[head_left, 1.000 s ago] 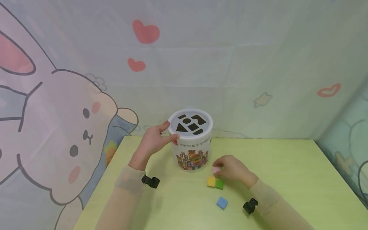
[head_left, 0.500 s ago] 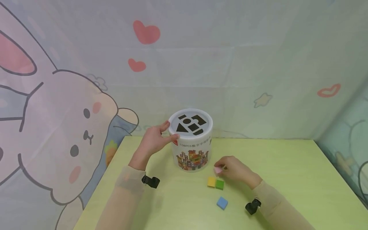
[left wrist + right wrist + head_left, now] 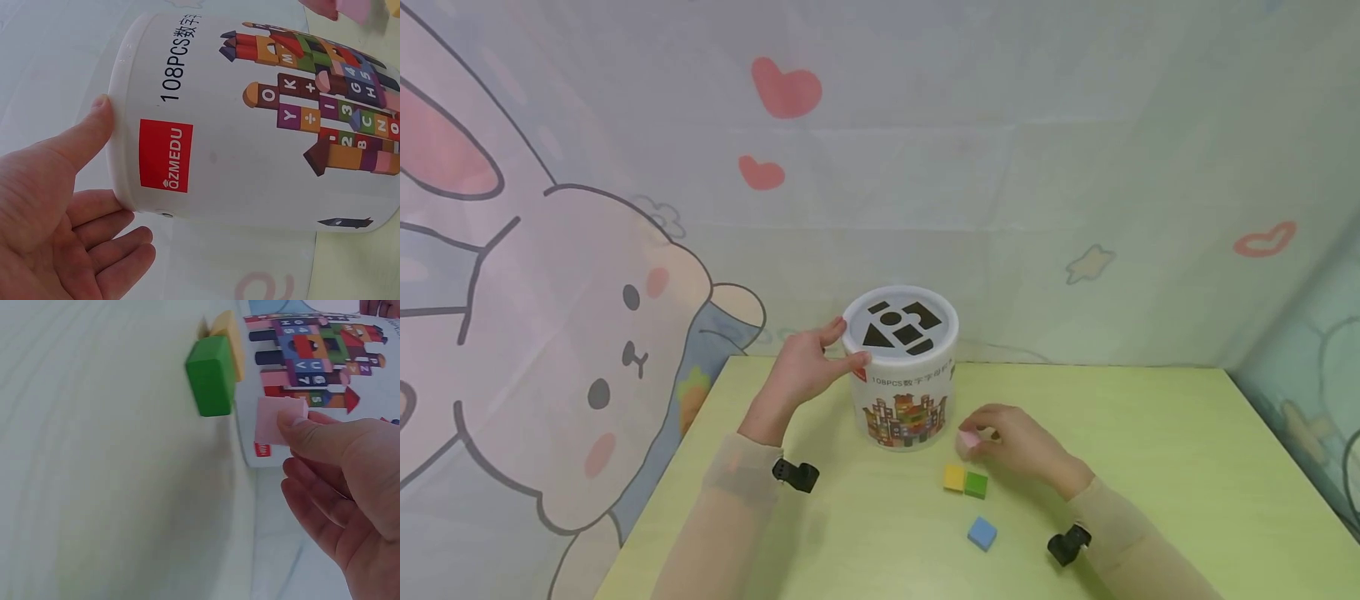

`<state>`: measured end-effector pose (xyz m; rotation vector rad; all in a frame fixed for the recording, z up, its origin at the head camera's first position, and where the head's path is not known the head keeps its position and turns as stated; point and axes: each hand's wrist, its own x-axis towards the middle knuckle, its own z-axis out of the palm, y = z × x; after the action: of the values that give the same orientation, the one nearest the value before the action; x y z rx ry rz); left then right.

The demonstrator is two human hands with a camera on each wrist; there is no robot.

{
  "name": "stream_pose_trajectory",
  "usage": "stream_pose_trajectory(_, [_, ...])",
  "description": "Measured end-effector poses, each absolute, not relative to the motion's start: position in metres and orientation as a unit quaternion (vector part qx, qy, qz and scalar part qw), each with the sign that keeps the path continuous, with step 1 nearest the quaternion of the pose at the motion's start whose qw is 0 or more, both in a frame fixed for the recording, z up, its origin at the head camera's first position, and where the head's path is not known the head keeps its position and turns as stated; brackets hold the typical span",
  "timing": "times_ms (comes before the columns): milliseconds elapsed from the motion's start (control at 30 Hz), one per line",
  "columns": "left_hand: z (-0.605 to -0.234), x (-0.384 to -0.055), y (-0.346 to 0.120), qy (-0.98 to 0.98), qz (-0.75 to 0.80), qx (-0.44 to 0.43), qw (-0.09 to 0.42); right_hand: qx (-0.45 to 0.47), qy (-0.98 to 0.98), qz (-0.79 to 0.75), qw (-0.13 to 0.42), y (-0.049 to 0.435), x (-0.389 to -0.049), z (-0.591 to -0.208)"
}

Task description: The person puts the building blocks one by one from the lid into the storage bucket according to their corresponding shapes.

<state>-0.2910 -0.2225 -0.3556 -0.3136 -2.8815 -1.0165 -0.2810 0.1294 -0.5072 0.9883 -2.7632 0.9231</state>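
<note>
Yellow-green table [image 3: 1120, 450] — tub [image 3: 904, 379] upright, long axis vertical; left grip [image 3: 808, 364] holds rim [image 3: 910, 362], right grip [image 3: 1018, 442] pinches pink block [image 3: 270, 420].

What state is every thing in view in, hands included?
White bucket: upright on the table.
Lid: on.
Left hand: gripping the white bucket's top edge.
Right hand: pinching the pink block.
Pink block: held.
Yellow block: beside the green block.
Green block: on the table.
Blue block: lying apart.
</note>
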Motion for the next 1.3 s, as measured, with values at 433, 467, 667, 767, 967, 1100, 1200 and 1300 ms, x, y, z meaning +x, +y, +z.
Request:
stream_pose_trajectory(433, [-0.356,-0.289,-0.224,-0.936,-0.332,-0.109,0.041,0.366,-0.875,0.306,0.081,0.137,-0.278,-0.437])
stream_pose_trajectory(467, [-0.356,-0.289,-0.224,-0.936,-0.332,-0.108,0.041,0.370,-0.874,0.304,0.083,0.137,-0.278,-0.432])
stream_pose_trajectory(667, [-0.356,-0.288,-0.225,-0.937,-0.329,-0.111,0.042,0.393,-0.869,0.280,0.111,0.139,-0.280,-0.406])
stream_pose_trajectory(767, [-0.355,-0.289,-0.225,-0.938,-0.326,-0.114,0.040,0.409,-0.858,0.286,0.120,0.139,-0.282,-0.395])
stream_pose_trajectory(967, [-0.347,-0.292,-0.223,-0.950,-0.289,-0.114,0.028,0.430,-0.837,0.318,0.120,0.137,-0.290,-0.375])
stream_pose_trajectory(1100, [-0.340,-0.294,-0.223,-0.958,-0.258,-0.123,0.012,0.425,-0.833,0.335,0.112,0.133,-0.296,-0.366])
stream_pose_trajectory(1200, [-0.332,-0.293,-0.224,-0.964,-0.230,-0.130,0.006,0.420,-0.831,0.347,0.113,0.126,-0.303,-0.359])
stream_pose_trajectory(1300, [-0.325,-0.292,-0.224,-0.968,-0.207,-0.138,0.001,0.415,-0.822,0.368,0.131,0.116,-0.309,-0.355])
